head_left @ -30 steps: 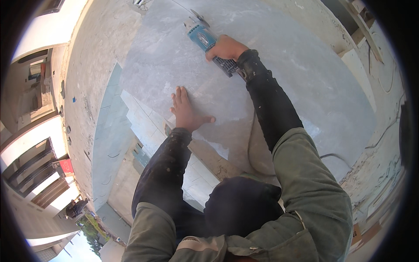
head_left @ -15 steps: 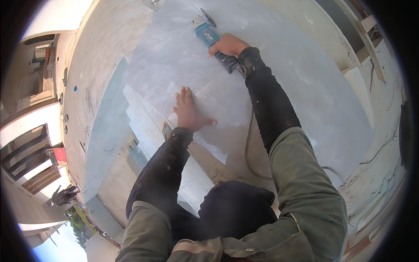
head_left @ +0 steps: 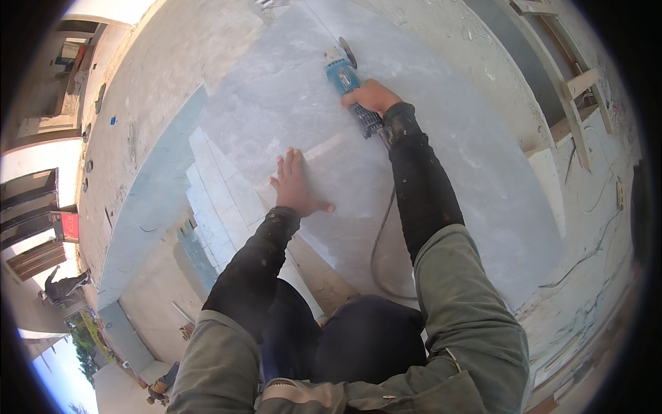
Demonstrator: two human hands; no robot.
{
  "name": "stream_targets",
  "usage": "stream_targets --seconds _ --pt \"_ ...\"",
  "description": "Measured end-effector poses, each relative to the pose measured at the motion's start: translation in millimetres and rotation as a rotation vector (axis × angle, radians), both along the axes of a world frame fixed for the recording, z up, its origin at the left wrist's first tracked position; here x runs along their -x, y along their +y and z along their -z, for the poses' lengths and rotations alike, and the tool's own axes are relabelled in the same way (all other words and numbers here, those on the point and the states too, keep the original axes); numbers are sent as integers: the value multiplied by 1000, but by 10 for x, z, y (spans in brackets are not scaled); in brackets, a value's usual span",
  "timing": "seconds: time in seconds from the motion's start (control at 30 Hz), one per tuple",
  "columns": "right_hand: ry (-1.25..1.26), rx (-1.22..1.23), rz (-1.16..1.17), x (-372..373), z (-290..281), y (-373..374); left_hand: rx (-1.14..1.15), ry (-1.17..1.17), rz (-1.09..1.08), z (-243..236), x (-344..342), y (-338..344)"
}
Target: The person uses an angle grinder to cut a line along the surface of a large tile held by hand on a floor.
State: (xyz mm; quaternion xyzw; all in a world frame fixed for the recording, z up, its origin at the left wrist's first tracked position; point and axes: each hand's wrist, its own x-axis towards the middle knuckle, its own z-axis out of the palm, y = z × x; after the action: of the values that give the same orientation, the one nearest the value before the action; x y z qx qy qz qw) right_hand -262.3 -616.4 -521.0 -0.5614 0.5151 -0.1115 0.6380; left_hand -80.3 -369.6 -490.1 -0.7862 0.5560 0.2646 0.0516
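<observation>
A large, smooth, pale grey panel (head_left: 469,172) lies in front of me, dusted with powder. My right hand (head_left: 376,96) is closed around the body of a teal and black angle grinder (head_left: 343,76). Its thin round disc (head_left: 348,52) meets the panel's surface near the far side, at the end of a fine straight line that runs away from me. A dark cord (head_left: 376,269) trails from the grinder back beside my right arm. Lower down, my left hand (head_left: 296,183) rests flat on the panel with its fingers spread, well apart from the tool.
Pale blue-green sheets (head_left: 155,186) and light tiles (head_left: 221,179) lie to the left. A wooden frame (head_left: 572,103) stands at the far right, with loose cable (head_left: 586,265) on the rough floor. Two people (head_left: 65,284) are visible in the distance at left.
The grinder has come closer to me and slightly right, leaving more of the fine line visible behind its disc. My left hand stays spread on the panel. The view has shifted a little.
</observation>
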Motion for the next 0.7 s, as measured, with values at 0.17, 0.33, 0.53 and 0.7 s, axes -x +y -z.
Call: stream_targets --seconds 0.17,0.33,0.53,0.7 --pt "41 37 12 43 -18 157 3 -17 18 29 -22 19" --pt "23 77 31 113 -31 376 -12 -25 22 5 -25 19" --pt "-15 87 64 258 114 564 16 -34 45 51 -23 10" --pt "-6 114 57 365 127 746 -4 -61 47 74 -15 10"
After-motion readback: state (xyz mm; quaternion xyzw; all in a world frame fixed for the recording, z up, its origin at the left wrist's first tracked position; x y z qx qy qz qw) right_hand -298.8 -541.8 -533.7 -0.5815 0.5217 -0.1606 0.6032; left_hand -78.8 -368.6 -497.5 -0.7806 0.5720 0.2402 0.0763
